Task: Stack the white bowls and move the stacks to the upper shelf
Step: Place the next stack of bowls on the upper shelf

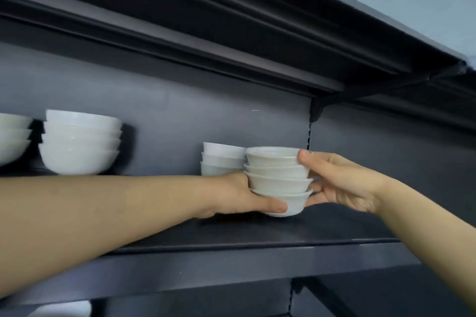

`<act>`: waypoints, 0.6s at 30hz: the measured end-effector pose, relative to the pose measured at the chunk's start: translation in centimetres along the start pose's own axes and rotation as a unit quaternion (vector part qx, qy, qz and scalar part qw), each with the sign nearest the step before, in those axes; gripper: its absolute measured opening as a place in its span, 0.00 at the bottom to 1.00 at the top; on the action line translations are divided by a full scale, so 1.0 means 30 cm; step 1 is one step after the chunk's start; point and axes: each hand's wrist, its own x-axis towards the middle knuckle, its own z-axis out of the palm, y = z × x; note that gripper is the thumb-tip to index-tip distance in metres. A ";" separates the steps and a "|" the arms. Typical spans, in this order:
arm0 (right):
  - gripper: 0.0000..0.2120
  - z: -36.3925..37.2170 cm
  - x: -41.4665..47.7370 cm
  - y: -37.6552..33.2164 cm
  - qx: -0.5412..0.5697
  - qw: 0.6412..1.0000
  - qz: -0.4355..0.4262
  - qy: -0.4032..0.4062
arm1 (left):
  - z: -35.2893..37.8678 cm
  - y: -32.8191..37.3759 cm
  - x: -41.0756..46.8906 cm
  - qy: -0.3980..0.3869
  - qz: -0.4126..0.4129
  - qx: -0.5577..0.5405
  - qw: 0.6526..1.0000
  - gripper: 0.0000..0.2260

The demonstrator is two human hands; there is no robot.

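A stack of several small white bowls [278, 180] sits between both my hands, at or just above the dark upper shelf [257, 247]. My left hand [239, 195] grips the stack's left side, thumb curled round the bottom bowl. My right hand [337, 183] holds the right side, thumb on the top bowl's rim and fingers behind the lower bowls. Just behind stands another stack of small white bowls [219, 159], partly hidden by my left hand.
Further left on the same shelf stand a stack of larger white bowls [79, 144] and another stack [13, 136] cut off by the frame edge. A dark shelf [257, 33] hangs overhead. A white object [64, 310] shows on the shelf below.
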 end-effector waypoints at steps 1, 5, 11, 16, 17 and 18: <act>0.35 -0.039 0.026 0.031 0.006 1.000 -0.002 -0.010 | 0.017 -0.007 0.046 0.005 -0.005 0.006 1.000 0.38; 0.45 -0.158 0.131 0.143 0.034 0.999 -0.004 -0.038 | 0.053 -0.026 0.194 0.014 -0.025 0.017 0.999 0.37; 0.36 -0.266 0.259 0.240 0.060 0.997 0.028 -0.037 | 0.061 -0.060 0.373 0.008 -0.068 0.063 0.996 0.48; 0.35 -0.347 0.352 0.255 -0.012 0.996 0.076 -0.036 | 0.082 -0.083 0.450 0.077 -0.110 0.090 0.987 0.33; 0.34 -0.355 0.365 0.254 -0.022 0.996 0.079 -0.039 | 0.088 -0.091 0.460 0.104 -0.114 0.096 0.983 0.33; 0.32 -0.360 0.377 0.254 -0.030 0.996 0.079 -0.040 | 0.094 -0.099 0.467 0.127 -0.115 0.101 0.980 0.35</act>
